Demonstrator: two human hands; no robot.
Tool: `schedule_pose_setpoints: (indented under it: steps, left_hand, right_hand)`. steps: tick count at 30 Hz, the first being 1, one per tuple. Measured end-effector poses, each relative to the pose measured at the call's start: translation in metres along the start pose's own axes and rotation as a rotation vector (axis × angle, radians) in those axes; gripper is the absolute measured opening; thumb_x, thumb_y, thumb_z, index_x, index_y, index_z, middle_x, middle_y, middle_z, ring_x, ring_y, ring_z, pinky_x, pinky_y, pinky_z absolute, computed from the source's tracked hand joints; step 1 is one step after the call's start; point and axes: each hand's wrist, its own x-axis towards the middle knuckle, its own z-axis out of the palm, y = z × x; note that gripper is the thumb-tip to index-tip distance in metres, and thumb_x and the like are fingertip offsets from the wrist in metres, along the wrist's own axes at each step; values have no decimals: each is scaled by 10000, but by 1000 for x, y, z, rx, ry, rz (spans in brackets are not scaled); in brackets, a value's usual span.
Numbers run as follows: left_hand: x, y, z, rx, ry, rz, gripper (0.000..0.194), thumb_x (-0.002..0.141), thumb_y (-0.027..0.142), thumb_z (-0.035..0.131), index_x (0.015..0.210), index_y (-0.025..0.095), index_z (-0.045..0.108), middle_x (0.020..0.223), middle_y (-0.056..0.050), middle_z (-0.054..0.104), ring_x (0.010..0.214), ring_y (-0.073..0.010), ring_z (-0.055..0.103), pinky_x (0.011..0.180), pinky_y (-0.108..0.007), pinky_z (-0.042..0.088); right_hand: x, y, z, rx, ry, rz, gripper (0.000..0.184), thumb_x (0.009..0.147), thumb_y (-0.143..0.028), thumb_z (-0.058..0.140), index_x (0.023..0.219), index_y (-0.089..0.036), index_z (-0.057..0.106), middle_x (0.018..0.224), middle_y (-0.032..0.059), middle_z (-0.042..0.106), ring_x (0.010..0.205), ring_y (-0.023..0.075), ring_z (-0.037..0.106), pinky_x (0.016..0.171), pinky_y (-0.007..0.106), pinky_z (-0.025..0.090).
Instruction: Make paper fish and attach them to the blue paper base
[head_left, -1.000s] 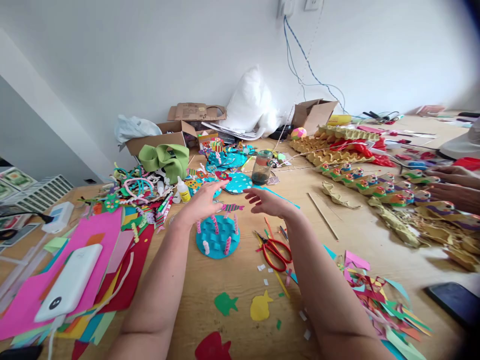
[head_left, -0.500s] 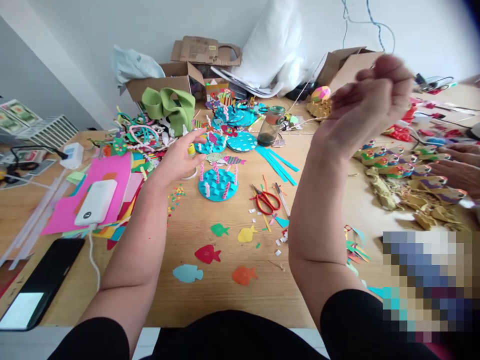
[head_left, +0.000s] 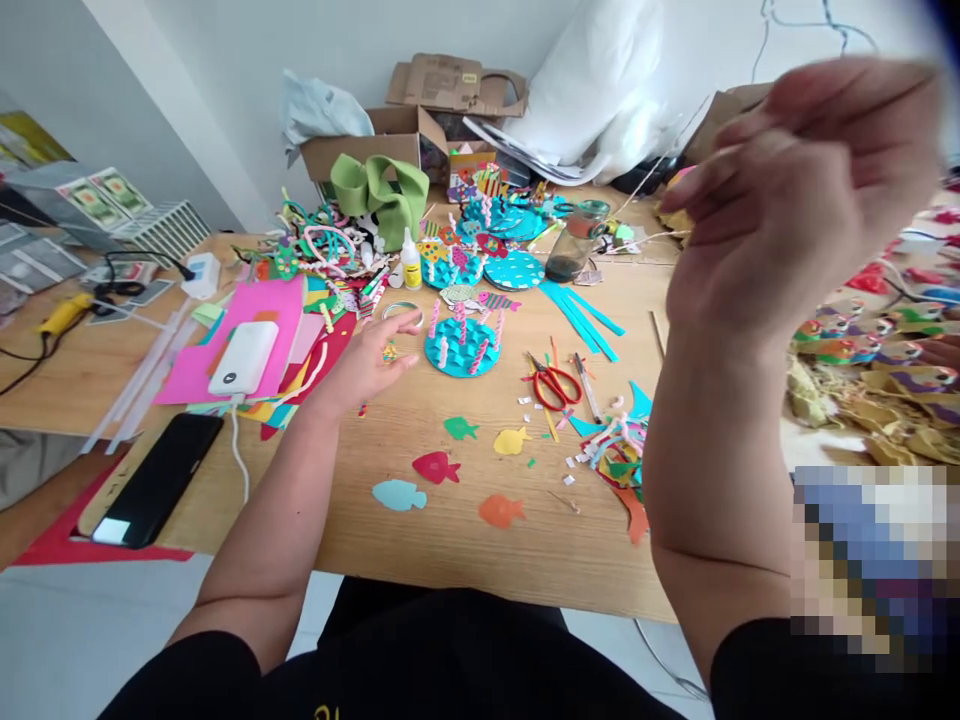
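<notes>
the fish (head_left: 435, 467) look matt paper, the table (head_left: 442, 548) wood.

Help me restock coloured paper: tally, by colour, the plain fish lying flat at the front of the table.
Green fish: 1
Yellow fish: 1
Red fish: 1
Light blue fish: 1
Orange fish: 1
Total: 5

black top (head_left: 465, 670), matte cloth; short sleeves (head_left: 180, 680) loose, ending above bare forearms (head_left: 281, 525); small yellow marking (head_left: 327, 712) low on front, cut off by bottom edge of view, unreadable.
</notes>
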Motion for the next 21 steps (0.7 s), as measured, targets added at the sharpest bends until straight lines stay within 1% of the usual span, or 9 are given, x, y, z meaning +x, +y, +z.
schedule_pose_setpoints:
  steps: [1, 2, 4, 6, 8, 11, 13, 17, 21]
  left_hand:
    - [-8, 2, 1, 10, -12, -23, 583, 830, 208, 574, 1387, 228, 404, 1259, -75, 601, 1206, -217, 528, 1011, -427, 429]
    - [-16, 5, 1, 21, -20, -40, 579, 829, 203, 577, 1382, 232, 407, 1250, -69, 607, 1199, -213, 533, 1010, -427, 428]
    - [-33, 9, 5, 42, -33, -54, 561, 817, 192, 597, 1354, 235, 437, 1220, -58, 624, 1181, -203, 543, 1022, -419, 416]
    - [-50, 12, 9, 63, -48, -68, 505, 811, 180, 608, 1299, 233, 489, 1185, -51, 638, 1157, -195, 554, 1019, -410, 416]
    - [-68, 11, 15, 86, -44, -92, 358, 810, 173, 610, 1163, 217, 579, 1136, -51, 652, 1109, -193, 574, 994, -404, 433]
    - [-97, 9, 24, 114, -57, -104, 150, 812, 181, 614, 958, 201, 642, 1024, -46, 666, 1042, -197, 591, 963, -399, 452]
    - [-115, 9, 27, 126, -117, -116, 109, 826, 190, 602, 923, 204, 649, 984, -43, 663, 1016, -196, 594, 928, -379, 471]
    - [-141, 13, 29, 170, -136, -152, 143, 844, 159, 565, 953, 199, 647, 969, -53, 662, 1003, -206, 590, 889, -374, 487]
    - [-153, 13, 31, 151, -70, -131, 200, 849, 118, 541, 1007, 204, 629, 997, -57, 658, 1036, -210, 574, 918, -388, 479]
  right_hand:
    - [-13, -2, 9, -15, 10, -62, 204, 776, -39, 529, 835, -208, 625, 778, -17, 587, 530, 52, 564, 460, 214, 434]
    - [-25, -3, 14, -39, -34, -62, 180, 755, -39, 573, 824, -193, 638, 721, -12, 596, 515, 73, 570, 444, 226, 436]
    - [-47, -3, 19, -84, -166, 4, 129, 757, -98, 651, 849, -188, 641, 707, -18, 603, 555, 93, 596, 502, 246, 474]
    - [-69, -4, 19, -181, -310, 124, 96, 797, -178, 668, 887, -190, 638, 739, -13, 618, 645, 100, 608, 603, 261, 498]
    - [-91, -7, 17, -311, -487, 228, 95, 819, -241, 668, 899, -204, 632, 784, -6, 636, 720, 113, 609, 659, 276, 497]
    - [-125, -14, 16, -425, -793, 225, 68, 861, -274, 624, 901, -219, 631, 853, 29, 656, 817, 162, 614, 738, 331, 506]
    - [-147, -19, 16, -440, -971, 207, 93, 882, -275, 593, 946, -224, 640, 899, 63, 653, 871, 195, 598, 764, 363, 501]
    - [-186, -29, 21, -486, -1184, 199, 158, 930, -253, 499, 952, -222, 653, 901, 82, 642, 895, 214, 555, 769, 374, 485]
    - [-221, -34, 30, -612, -1273, 115, 168, 924, -257, 506, 982, -227, 661, 963, 99, 630, 912, 237, 520, 765, 395, 460]
